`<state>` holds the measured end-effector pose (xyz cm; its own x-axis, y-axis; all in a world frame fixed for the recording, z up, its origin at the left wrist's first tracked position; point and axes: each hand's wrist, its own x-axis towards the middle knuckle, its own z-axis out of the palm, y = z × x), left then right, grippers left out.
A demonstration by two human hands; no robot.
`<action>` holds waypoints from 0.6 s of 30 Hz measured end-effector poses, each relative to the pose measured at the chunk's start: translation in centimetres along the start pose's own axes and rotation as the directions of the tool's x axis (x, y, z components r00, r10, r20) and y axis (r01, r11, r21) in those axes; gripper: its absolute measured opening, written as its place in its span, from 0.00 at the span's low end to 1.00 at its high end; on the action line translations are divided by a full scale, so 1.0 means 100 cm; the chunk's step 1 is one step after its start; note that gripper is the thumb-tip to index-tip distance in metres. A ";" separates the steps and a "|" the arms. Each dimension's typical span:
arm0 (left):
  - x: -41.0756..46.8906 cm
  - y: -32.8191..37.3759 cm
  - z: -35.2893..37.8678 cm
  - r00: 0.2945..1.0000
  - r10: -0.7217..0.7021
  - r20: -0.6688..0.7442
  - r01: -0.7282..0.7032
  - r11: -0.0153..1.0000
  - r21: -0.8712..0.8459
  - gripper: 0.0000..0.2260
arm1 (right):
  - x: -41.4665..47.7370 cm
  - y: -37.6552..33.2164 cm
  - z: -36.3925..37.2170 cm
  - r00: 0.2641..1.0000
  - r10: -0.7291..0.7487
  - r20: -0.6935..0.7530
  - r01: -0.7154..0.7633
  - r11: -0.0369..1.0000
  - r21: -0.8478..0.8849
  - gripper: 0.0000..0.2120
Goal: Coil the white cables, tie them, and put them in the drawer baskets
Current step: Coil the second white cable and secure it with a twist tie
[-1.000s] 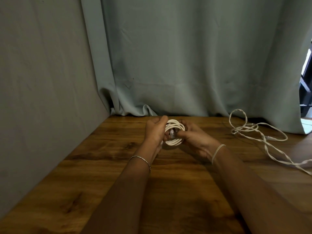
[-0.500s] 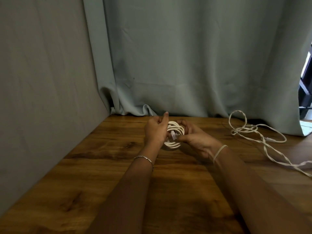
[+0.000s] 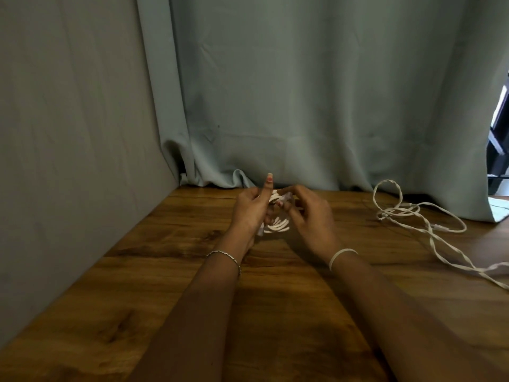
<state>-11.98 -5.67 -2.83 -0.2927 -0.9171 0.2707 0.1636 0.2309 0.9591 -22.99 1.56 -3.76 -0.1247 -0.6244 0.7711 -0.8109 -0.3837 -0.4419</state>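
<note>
A small coil of white cable point(image 3: 277, 226) is held between both hands above the far middle of the wooden table point(image 3: 170, 285). My left hand point(image 3: 249, 210) grips the coil's left side, its thumb sticking straight up. My right hand point(image 3: 311, 219) pinches the cable's plug end at the top of the coil. Much of the coil is hidden by the fingers. A second white cable point(image 3: 413, 219) lies loose and tangled on the table to the right, trailing off toward the right edge. No drawer or basket is in view.
A grey-blue curtain point(image 3: 303, 92) hangs along the table's back edge, and a grey fabric wall point(image 3: 68, 133) closes the left side. A dark frame point(image 3: 500, 150) shows past the curtain at the far right.
The coil has tipped more on edge between the hands. My left thumb has risen straight up, and my right fingers have moved to the top of the coil with the plug end.
</note>
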 end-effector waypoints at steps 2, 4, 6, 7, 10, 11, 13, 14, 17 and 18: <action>-0.003 0.002 0.001 0.996 -0.002 0.090 0.005 0.999 -0.040 0.19 | 0.000 0.001 0.000 0.999 0.008 -0.050 -0.009 1.000 -0.008 0.05; -0.004 0.001 0.000 0.984 -0.009 0.179 0.022 0.997 -0.073 0.18 | 0.000 0.005 -0.002 0.997 0.045 -0.060 -0.045 0.999 0.003 0.05; -0.004 -0.002 0.000 0.972 -0.018 0.233 0.044 0.993 -0.108 0.18 | 0.000 0.008 -0.002 0.995 0.060 -0.074 -0.060 0.998 -0.002 0.04; -0.004 -0.003 0.001 0.972 -0.022 0.234 0.050 0.992 -0.118 0.17 | 0.000 0.009 -0.002 0.994 0.064 -0.084 -0.064 0.998 -0.001 0.03; -0.004 -0.004 0.005 0.980 0.026 0.196 -0.010 0.997 -0.081 0.13 | 0.003 0.007 0.000 0.990 0.083 -0.111 -0.083 0.997 0.012 0.02; -0.004 -0.005 0.006 0.980 0.059 0.190 -0.048 0.997 -0.058 0.11 | 0.003 0.006 0.000 0.989 0.096 -0.116 -0.094 0.995 0.017 0.03; -0.004 -0.005 0.008 0.976 0.115 0.185 -0.113 0.993 -0.017 0.06 | 0.003 0.004 0.001 0.985 0.118 -0.129 -0.116 0.993 0.027 0.03; -0.004 -0.004 0.009 0.973 0.133 0.187 -0.136 0.991 0.004 0.04 | 0.003 0.004 0.001 0.982 0.126 -0.139 -0.122 0.992 0.035 0.03; -0.005 -0.001 0.009 0.966 0.161 0.204 -0.178 0.982 0.065 0.03 | 0.003 0.004 0.002 0.975 0.149 -0.164 -0.138 0.988 0.075 0.02; -0.005 -0.001 0.009 0.964 0.164 0.208 -0.183 0.980 0.076 0.02 | 0.003 0.003 0.003 0.973 0.158 -0.167 -0.144 0.985 0.092 0.01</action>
<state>-12.66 -4.90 -2.96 -0.4517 -0.7788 0.4352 0.1423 0.4187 0.8969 -23.15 1.06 -3.77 -0.3455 -0.5545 0.7571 -0.7281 -0.3506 -0.5891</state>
